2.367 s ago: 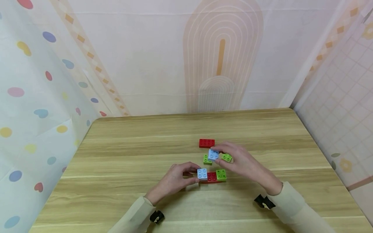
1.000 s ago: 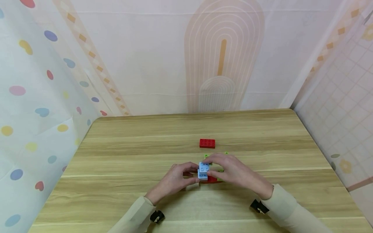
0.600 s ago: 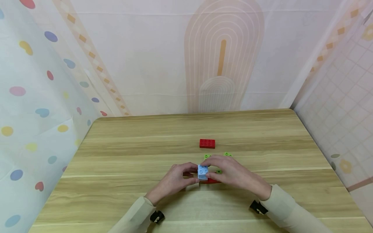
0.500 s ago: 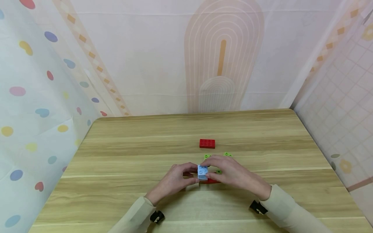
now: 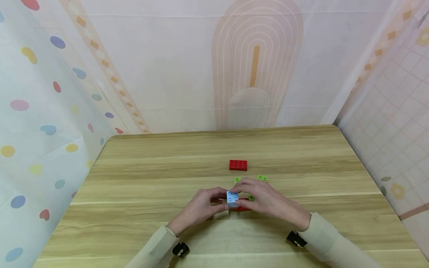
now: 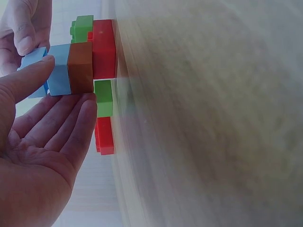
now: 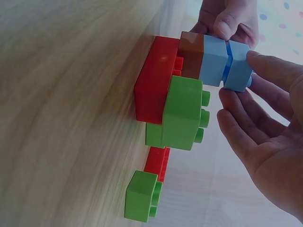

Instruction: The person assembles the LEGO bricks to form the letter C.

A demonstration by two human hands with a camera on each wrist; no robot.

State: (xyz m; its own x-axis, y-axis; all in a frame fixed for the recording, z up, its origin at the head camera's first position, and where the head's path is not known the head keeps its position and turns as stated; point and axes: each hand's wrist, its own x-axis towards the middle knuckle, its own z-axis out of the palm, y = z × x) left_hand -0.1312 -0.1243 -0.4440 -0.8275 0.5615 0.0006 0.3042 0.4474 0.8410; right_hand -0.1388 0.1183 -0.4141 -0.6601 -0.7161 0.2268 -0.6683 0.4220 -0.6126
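Observation:
My left hand (image 5: 201, 206) holds a small stack at its left end, its thumb and fingers on either side. In the right wrist view, this end shows a brown brick (image 7: 191, 54) under a lower light blue brick (image 7: 214, 60). My right hand (image 5: 268, 199) pinches the upper light blue brick (image 7: 238, 66) directly above it. A narrow, uneven gap shows between the two blue bricks. Beneath lies a long red base brick (image 7: 154, 82), with a green brick (image 7: 182, 113) on its other end. From the head view, the right fingers partly cover that green brick.
Behind the stack on the wooden table (image 5: 151, 167) lies a loose red brick (image 5: 238, 165). Two loose green bricks sit between it and the stack: one on the right (image 5: 262, 178), the other on the left (image 5: 237, 180), partly hidden by the right hand.
My right hand has carried the upper light blue brick left and down from above the green bricks onto the lower blue one. My left hand has stayed in place.

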